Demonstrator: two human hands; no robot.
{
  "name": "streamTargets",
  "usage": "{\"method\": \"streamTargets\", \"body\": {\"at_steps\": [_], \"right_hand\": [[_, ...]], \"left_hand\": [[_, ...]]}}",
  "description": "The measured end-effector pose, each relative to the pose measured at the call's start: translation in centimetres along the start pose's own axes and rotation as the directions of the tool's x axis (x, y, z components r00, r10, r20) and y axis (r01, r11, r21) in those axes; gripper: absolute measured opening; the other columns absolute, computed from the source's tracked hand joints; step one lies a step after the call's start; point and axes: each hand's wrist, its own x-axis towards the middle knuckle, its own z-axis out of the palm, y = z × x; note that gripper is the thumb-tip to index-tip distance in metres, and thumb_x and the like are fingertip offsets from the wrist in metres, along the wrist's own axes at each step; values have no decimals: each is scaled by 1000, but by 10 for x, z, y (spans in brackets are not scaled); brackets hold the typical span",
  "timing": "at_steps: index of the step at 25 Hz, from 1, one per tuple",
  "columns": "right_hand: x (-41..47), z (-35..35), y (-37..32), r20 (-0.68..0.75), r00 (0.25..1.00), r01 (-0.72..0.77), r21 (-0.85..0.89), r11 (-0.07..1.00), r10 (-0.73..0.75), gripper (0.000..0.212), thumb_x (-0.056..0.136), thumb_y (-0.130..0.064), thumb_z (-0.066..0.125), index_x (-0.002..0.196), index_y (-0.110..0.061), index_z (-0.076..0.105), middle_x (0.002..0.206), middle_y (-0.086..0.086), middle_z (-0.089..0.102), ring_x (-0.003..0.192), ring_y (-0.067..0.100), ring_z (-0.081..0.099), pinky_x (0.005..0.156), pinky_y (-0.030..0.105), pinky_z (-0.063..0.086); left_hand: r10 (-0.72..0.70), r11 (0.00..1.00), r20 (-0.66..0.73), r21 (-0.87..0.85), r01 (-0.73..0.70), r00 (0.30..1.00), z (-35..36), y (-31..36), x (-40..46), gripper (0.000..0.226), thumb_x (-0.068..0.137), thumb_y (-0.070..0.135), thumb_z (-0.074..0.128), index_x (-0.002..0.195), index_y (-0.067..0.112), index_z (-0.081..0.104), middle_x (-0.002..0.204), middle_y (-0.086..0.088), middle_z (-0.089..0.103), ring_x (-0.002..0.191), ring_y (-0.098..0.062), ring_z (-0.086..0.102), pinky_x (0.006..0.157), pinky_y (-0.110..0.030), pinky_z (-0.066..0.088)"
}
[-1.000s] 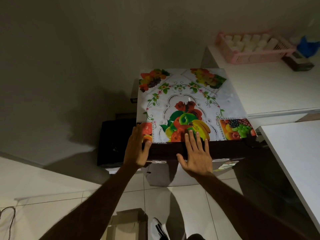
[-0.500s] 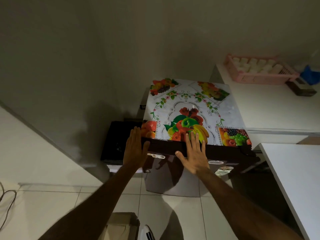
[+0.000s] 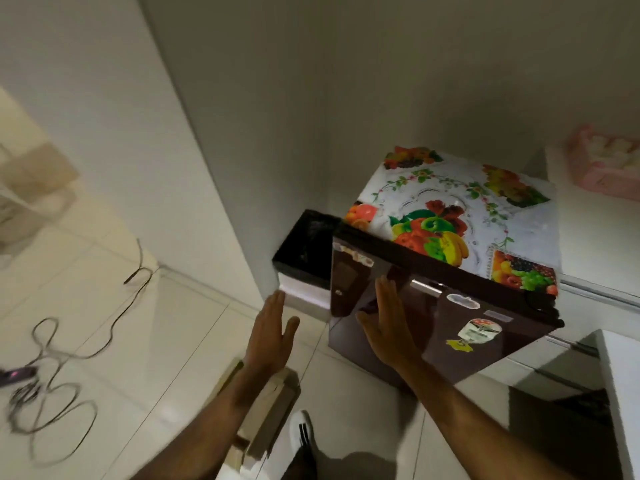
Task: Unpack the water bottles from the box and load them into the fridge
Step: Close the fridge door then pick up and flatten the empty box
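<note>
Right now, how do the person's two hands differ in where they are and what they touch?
The right hand lies flat against the fridge door's glossy maroon front; the left hand hovers in the air beside the fridge, touching nothing. The right hand reaches higher, towards the door's top edge; the left hand sits lower, above the cardboard box. Both are open, fingers straight.

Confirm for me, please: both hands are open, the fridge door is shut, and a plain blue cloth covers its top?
Not quite. In the head view the cloth on the fridge is white with a colourful fruit print, not plain blue. Left hand and right hand are open; the door looks shut.
</note>
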Motion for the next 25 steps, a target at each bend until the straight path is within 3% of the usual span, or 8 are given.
{"method": "streamTargets", "body": {"at_steps": [3,6,9,12,15,17,19,25], "right_hand": [[-28,23,-31,90,992,87,3,996,-87,89,91,-70,34,158,-14,15,163,-2,8,149,12,13,122,28,14],[-49,62,-48,238,969,46,98,994,-69,88,88,-80,27,159,-32,4,166,-7,7,151,13,13,122,39,22],[-67,106,-52,375,927,-10,54,998,-11,75,95,-63,43,157,-35,11,165,-6,18,151,20,20,118,48,31],[-82,145,-58,432,902,11,-41,999,8,67,98,-43,53,156,-30,22,162,-5,27,149,23,23,116,40,33],[-82,189,-64,480,872,-32,-145,989,99,60,99,-34,54,154,-24,32,155,1,38,145,21,30,107,26,31],[-78,219,-63,527,837,-80,-153,985,150,56,101,-32,51,153,-23,34,154,1,39,145,22,26,107,31,34],[-68,254,-54,554,806,-151,-148,977,209,52,102,-33,50,151,-24,37,151,2,43,143,21,30,106,34,37],[-26,401,21,617,710,-242,-238,940,339,48,100,-34,51,146,-21,45,143,0,52,137,22,41,108,40,42]], "left_hand": [[-91,996,-34,-16,91,995,-19,-18,-60,68,101,56,34,159,25,17,164,6,17,152,-14,15,123,-39,20],[-148,988,-53,-58,145,988,-40,-44,-100,65,102,58,35,157,27,22,163,6,25,149,-16,25,120,-39,26],[-197,978,-43,-73,194,979,-59,-69,-126,62,103,50,40,156,20,27,157,7,35,142,-14,36,111,-22,26],[-223,970,-26,-105,220,974,-79,-99,-141,49,103,40,47,148,24,38,136,21,44,123,0,44,97,-2,29],[-247,964,30,-89,249,969,-86,-151,-140,44,102,35,51,145,32,39,128,21,42,113,2,42,89,-6,36],[-269,962,61,-38,272,961,-83,-189,-134,47,103,35,48,147,22,41,138,11,47,119,-4,44,92,-5,29],[-318,948,105,1,320,942,-70,-231,-123,50,103,40,45,149,20,41,146,0,49,124,-17,51,94,-18,32],[-535,841,144,-6,541,833,21,-373,-80,48,103,30,51,148,18,41,145,-6,52,127,-25,51,98,-27,36]]}}
